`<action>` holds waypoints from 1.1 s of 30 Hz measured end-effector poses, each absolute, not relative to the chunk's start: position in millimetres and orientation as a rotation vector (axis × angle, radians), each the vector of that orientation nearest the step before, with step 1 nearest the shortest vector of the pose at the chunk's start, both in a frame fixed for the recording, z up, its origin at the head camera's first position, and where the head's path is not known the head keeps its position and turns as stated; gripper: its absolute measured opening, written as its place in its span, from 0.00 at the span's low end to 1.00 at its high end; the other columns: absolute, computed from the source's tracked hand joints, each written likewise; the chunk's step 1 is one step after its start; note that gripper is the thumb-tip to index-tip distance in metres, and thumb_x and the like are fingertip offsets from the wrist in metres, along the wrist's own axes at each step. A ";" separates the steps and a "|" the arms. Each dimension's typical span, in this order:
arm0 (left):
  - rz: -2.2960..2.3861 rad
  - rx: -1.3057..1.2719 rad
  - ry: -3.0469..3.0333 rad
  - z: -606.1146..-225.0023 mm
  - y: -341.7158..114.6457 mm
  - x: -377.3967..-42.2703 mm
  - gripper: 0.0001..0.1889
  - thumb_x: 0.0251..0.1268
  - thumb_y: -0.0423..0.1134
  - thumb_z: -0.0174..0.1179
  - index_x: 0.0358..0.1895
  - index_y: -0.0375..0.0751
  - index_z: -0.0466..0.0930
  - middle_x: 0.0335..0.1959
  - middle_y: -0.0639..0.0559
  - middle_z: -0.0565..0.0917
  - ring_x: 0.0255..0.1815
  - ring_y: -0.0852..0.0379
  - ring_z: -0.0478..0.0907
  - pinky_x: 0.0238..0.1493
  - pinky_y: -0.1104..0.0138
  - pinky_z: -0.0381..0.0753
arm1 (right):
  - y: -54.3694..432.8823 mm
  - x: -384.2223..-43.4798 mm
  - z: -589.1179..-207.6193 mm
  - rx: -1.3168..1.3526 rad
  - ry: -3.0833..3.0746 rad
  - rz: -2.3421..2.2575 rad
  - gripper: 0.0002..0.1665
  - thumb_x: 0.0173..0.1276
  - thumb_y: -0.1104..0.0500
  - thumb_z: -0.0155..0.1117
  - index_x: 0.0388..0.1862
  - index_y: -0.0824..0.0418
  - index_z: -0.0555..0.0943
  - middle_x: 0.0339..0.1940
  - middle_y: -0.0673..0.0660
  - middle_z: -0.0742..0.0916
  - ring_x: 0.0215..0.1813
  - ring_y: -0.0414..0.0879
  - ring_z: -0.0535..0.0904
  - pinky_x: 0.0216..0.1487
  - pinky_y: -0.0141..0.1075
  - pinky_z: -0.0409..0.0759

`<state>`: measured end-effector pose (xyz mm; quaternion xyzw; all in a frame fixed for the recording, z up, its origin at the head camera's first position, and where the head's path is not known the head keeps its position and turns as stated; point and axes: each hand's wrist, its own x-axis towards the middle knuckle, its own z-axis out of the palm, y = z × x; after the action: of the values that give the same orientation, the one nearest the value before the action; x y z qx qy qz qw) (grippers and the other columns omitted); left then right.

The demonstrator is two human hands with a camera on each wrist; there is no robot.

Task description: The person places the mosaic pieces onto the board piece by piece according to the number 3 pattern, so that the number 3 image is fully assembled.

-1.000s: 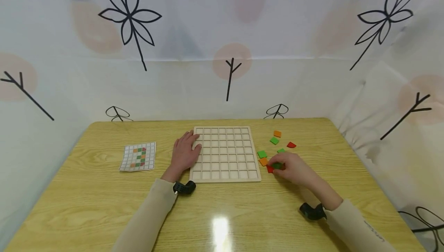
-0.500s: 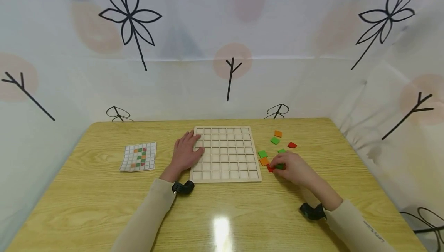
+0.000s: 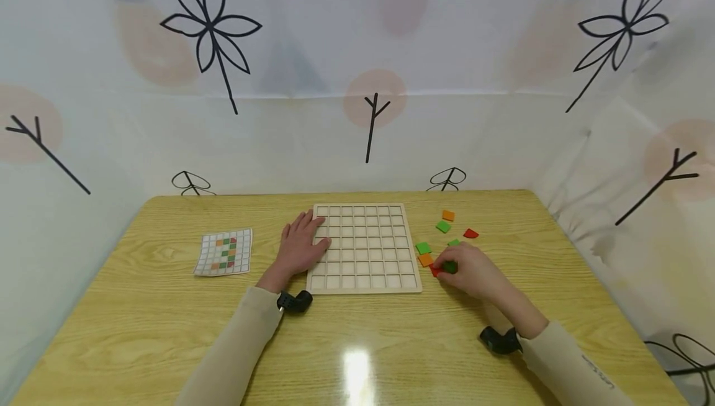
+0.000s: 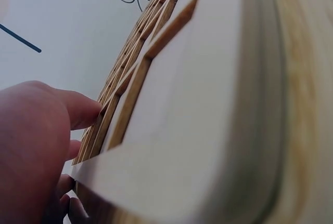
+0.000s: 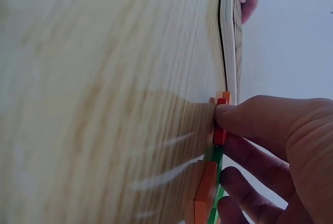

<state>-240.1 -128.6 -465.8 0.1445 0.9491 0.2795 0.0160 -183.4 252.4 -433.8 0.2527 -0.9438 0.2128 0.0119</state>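
My left hand [image 3: 300, 248] lies with its fingers spread on the left rim of a pale wooden grid board [image 3: 363, 290]; in the left wrist view the thumb [image 4: 80, 109] reaches over the grid. Beside the board's right edge, my right hand [image 3: 469, 267] pinches a small red tile [image 5: 221, 125] between thumb and curled fingers, low over the table. A green tile [image 3: 449, 266] shows beneath that hand. Touching or very near the red tile is an orange tile [image 3: 426, 260]. Another orange tile [image 5: 205, 193] lies under the fingers in the right wrist view.
Several loose tiles are scattered right of the board: green [image 3: 423, 248], green [image 3: 444, 226], orange [image 3: 448, 215], and a rounded red piece [image 3: 471, 233]. A paper card [image 3: 203, 263] with a coloured grid pattern lies left of the board. A patterned cloth hangs behind the table.
The right hand has shifted very slightly left at the red tile. The left thumb moved a little farther over the board, then stayed. Tiles and card look the same.
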 end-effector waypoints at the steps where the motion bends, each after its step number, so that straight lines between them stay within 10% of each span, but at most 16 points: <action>1: 0.870 0.447 2.951 -465.5 -128.5 -239.9 0.31 0.77 0.50 0.50 0.77 0.43 0.61 0.81 0.41 0.49 0.81 0.43 0.41 0.74 0.41 0.37 | 252.1 -183.6 -433.7 0.782 -2.947 0.668 0.08 0.57 0.63 0.77 0.36 0.54 0.88 0.35 0.44 0.86 0.41 0.47 0.80 0.48 0.50 0.79; 33: 0.815 0.429 2.950 -464.3 -125.9 -240.6 0.33 0.74 0.53 0.54 0.77 0.45 0.60 0.81 0.41 0.48 0.81 0.42 0.40 0.74 0.41 0.38 | 235.6 -209.0 -436.8 0.668 -2.835 0.966 0.10 0.61 0.65 0.73 0.42 0.61 0.87 0.37 0.50 0.86 0.38 0.43 0.81 0.42 0.40 0.83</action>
<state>-240.6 -125.9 -464.3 0.1388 0.9542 0.2637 0.0253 -209.0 235.6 -436.8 0.2176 -0.9232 0.3146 0.0367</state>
